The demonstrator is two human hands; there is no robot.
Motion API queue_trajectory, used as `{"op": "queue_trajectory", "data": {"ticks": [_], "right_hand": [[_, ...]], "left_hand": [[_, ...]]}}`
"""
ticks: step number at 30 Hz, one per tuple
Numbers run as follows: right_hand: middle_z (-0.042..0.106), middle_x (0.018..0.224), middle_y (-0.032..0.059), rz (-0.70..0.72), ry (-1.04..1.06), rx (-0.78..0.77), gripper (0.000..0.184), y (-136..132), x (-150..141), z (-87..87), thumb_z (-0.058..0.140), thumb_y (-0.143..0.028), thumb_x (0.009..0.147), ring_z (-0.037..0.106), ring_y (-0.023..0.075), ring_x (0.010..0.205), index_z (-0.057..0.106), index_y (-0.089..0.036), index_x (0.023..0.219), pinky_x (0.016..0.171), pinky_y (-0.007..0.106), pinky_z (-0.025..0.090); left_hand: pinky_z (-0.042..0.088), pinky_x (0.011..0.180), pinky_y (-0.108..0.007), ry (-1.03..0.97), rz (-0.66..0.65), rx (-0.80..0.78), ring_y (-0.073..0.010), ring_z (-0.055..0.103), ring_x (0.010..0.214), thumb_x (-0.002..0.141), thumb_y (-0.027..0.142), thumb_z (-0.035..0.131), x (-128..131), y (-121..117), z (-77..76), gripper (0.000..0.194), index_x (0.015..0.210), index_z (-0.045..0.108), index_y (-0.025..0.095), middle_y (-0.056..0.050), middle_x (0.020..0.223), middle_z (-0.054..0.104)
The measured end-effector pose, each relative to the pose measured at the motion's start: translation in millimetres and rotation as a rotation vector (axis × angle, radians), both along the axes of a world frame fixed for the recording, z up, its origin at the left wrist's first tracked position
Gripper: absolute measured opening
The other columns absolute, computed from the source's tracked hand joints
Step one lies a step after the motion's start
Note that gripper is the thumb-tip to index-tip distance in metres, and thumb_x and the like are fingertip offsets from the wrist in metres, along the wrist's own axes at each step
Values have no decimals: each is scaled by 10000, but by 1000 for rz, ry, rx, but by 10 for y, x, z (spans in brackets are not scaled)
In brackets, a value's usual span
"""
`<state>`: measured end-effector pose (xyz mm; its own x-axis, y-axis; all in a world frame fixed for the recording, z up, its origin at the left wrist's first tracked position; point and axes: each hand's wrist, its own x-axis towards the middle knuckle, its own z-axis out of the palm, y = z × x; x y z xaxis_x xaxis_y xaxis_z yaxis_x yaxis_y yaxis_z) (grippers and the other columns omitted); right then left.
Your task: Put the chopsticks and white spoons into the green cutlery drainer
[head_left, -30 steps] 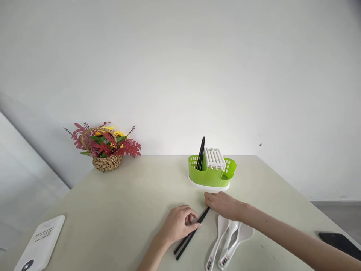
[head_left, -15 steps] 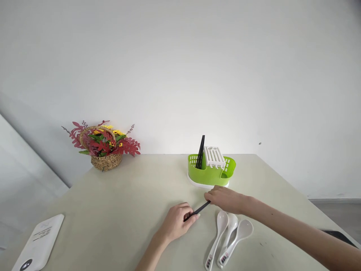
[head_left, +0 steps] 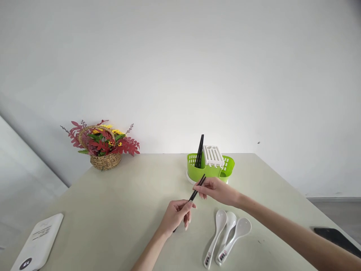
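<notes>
The left hand [head_left: 178,215] grasps a pair of black chopsticks [head_left: 194,192], thumb on top. The right hand [head_left: 213,189] pinches the same pair nearer its upper end, so both hands are closed on it. The pair is tilted, its upper tips beyond the right hand's fingers and in front of the green caddy; a lower end emerges beneath the left hand. Contact between that end and the desk [head_left: 126,210] cannot be confirmed.

The green caddy [head_left: 197,174] is upright on a white base [head_left: 190,179] at the far side of the desk. Its left compartment contains further black chopsticks [head_left: 200,152], leaning slightly; their exact number cannot be determined. A white slotted rack [head_left: 213,156] with small hooks is fitted at the middle of the caddy.

Three white spoons [head_left: 221,222] lie close together on the desk, below the right forearm in view, bowls toward the caddy. A wicker basket [head_left: 105,162] holding red leaves and yellow flowers [head_left: 98,145] occupies the far left. A white device [head_left: 38,241] lies at the near left; a black phone [head_left: 337,240] lies at the right edge, partly hidden by the right forearm.
</notes>
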<state>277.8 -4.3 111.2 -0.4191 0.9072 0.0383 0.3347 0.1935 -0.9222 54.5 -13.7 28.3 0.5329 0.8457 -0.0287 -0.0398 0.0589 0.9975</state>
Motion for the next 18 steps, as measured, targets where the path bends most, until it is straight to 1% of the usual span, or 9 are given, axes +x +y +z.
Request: {"op": "queue_trajectory", "data": {"ticks": [2,3,7,10,15,18], "right_hand": [[680,715,13,-60,-13,28,506,-9,-48,-48,564,-674,937,639,181,685,667,-219,742,688,309,518],[671,699,10,-86,-17,37,518,-9,-59,-55,546,-682,944,632,180,673,670,-220,745,675,308,511],[628,672,-16,-133,13,49,523,12,-62,-24,500,-690,966,597,166,653,690,-217,848,690,302,496],[600,666,-32,-153,46,52,529,26,-61,-5,481,-691,976,576,151,641,676,-212,862,711,297,490],[568,630,-47,-165,66,43,536,21,-76,-20,475,-701,974,556,146,604,664,-206,891,672,298,483],[572,607,-48,-175,55,40,528,11,-88,-29,512,-705,954,552,145,592,659,-209,850,669,298,478]], "left_hand": [[392,494,-241,-7,-7,1,-94,488,421,928,638,621,-6,-4,24,534,933,718,113,20,546,592],[407,525,-246,-13,-13,6,-94,496,446,933,637,615,-9,-6,38,537,917,720,111,13,564,599],[477,672,-290,-61,-52,-1,-94,521,498,961,623,583,-20,-18,80,559,738,687,121,-12,617,615],[495,730,-318,-71,-79,-27,-118,565,521,959,621,585,-35,-23,83,564,709,688,127,-19,613,615],[485,679,-311,-23,-110,-59,-145,581,534,928,658,604,-68,-9,57,574,736,717,129,-20,574,609],[470,636,-298,-29,-121,-86,-129,583,506,924,653,615,-72,0,28,569,773,731,117,-46,662,666]]}}
